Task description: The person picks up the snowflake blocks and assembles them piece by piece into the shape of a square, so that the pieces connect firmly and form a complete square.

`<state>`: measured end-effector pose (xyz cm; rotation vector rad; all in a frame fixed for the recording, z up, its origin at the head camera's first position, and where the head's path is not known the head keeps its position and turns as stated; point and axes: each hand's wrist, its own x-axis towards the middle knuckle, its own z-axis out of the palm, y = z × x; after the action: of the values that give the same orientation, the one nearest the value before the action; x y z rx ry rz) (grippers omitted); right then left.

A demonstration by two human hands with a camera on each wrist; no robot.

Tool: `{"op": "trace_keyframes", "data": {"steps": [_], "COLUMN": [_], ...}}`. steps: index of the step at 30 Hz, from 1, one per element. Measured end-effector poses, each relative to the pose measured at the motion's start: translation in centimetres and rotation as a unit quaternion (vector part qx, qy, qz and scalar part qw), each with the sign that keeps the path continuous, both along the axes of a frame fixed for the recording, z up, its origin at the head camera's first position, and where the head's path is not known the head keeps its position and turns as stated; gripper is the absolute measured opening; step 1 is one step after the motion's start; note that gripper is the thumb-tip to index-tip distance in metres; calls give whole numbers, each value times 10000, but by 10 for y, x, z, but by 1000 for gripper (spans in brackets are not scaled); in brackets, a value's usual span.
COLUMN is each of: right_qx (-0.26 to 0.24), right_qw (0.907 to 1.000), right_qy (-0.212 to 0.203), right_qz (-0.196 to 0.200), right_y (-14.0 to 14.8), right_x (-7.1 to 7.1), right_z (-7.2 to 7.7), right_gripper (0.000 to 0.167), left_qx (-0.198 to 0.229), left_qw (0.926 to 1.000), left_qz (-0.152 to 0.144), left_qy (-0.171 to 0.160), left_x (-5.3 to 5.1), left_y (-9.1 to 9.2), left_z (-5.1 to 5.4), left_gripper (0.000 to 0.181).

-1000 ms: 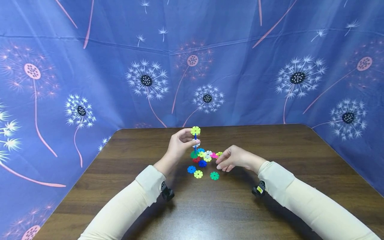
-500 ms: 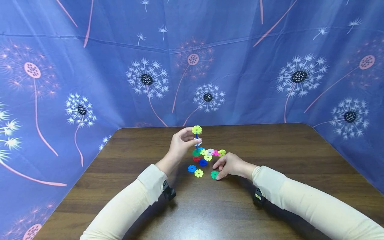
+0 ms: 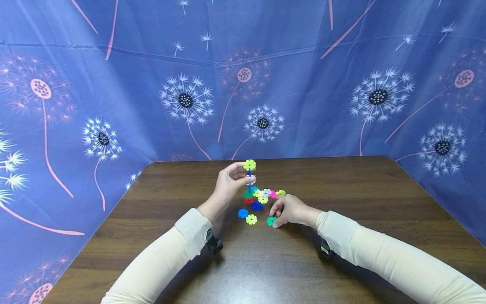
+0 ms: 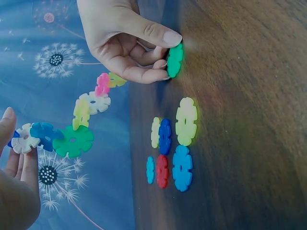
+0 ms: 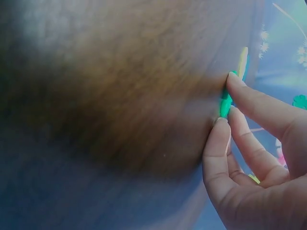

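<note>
My left hand (image 3: 228,182) pinches a linked chain of notched plastic flower discs by its white disc (image 4: 25,138), keeping it raised over the table. A yellow disc (image 3: 249,164) tops the chain; below it a green disc (image 4: 73,141) leads to a branch ending in a pink disc (image 4: 102,84) and a yellow one. At the tabletop, the thumb and fingers of my right hand (image 3: 294,210) are on the edges of a separate green disc (image 5: 225,103). In the left wrist view that disc looks flat on or just over the wood.
Loose discs lie on the brown wooden table (image 3: 265,261) between the hands: a blue one (image 3: 243,213), a yellow one (image 3: 251,219), a red one (image 4: 162,171), a dark blue one (image 4: 164,136) and others. A blue dandelion-print cloth (image 3: 303,84) hangs behind the table.
The right hand has come down and left from beside the chain's branch to the green disc and taken its edges. The left hand with the chain has barely shifted.
</note>
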<state>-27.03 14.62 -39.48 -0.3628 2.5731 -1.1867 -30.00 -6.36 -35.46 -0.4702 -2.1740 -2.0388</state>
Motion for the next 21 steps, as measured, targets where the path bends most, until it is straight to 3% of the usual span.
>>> {"op": "trace_keyframes", "data": {"steps": [10, 17, 21], "right_qx": [-95, -464, -699], "right_qw": [9999, 9973, 9933], "right_qy": [-16, -507, -824], "right_qz": [-64, 251, 405], "right_y": [1, 8, 13], "right_x": [2, 1, -1], "right_z": [-1, 0, 8], "right_gripper": [29, 16, 11], "left_qx": [-19, -43, -28], "left_qw": [10000, 9999, 10000], "left_qz": [70, 114, 67], "left_qy": [-7, -34, -39], "left_x": [0, -1, -2], "left_y": [1, 1, 1], "left_z": [1, 0, -1], "left_gripper": [36, 37, 37]}}
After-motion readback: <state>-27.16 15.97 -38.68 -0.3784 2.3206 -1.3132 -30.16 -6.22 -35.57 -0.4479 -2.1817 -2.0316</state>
